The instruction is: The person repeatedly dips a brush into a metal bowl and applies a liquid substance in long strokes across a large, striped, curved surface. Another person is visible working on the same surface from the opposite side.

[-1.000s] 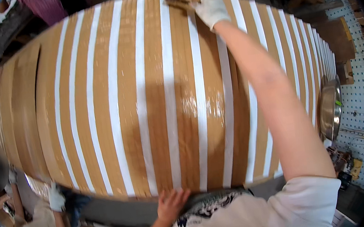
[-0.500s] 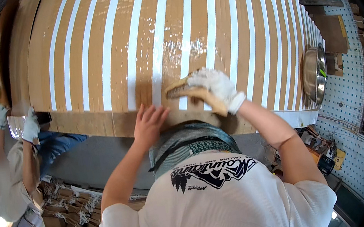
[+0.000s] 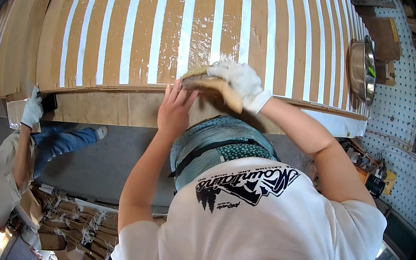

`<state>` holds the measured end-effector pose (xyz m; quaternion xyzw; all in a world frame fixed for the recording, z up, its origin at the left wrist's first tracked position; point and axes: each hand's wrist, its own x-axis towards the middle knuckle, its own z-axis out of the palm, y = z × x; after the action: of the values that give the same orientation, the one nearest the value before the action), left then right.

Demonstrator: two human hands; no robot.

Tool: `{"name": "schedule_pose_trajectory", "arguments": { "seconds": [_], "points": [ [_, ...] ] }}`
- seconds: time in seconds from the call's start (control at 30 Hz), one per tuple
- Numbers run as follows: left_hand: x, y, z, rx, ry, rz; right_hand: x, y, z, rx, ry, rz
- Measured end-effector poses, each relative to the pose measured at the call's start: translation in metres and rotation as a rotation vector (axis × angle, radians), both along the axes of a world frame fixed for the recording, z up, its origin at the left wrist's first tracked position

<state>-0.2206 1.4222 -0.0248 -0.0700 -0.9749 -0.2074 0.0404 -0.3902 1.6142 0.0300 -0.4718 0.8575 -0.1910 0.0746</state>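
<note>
My right hand (image 3: 239, 84), in a white glove, is closed around a wide tan brush (image 3: 221, 90) with a bristly edge. The brush lies over the near edge of the brown cardboard sheets (image 3: 165, 41), which show white stripes and a wet shine. My bare left hand (image 3: 173, 114) rests at that same edge, just left of the brush. Its fingers are stretched out and hold nothing; their tips come close to the brush's end, and whether they touch it I cannot tell.
At the far left, a co-worker's gloved hand (image 3: 32, 108) is at the edge of the cardboard. A metal bowl (image 3: 363, 71) stands at the right end of the sheets. Bundles of brown cardboard pieces with white strings (image 3: 75, 221) lie at lower left.
My right hand has drawn the brush toward me, from the striped surface to its near edge. My left hand stays by the edge. The whole view has shifted slightly.
</note>
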Motion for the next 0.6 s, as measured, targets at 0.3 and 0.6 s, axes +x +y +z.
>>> {"name": "schedule_pose_trajectory", "arguments": {
  "seconds": [0.3,0.6],
  "points": [
    [0.0,-0.01,-0.009,0.187,0.23,0.651,-0.019,-0.051,0.006,-0.065,0.049,-0.198],
    [-0.016,-0.022,-0.011,-0.219,-0.11,0.649,-0.057,0.009,0.011,-0.093,-0.163,-0.239]
  ]
}}
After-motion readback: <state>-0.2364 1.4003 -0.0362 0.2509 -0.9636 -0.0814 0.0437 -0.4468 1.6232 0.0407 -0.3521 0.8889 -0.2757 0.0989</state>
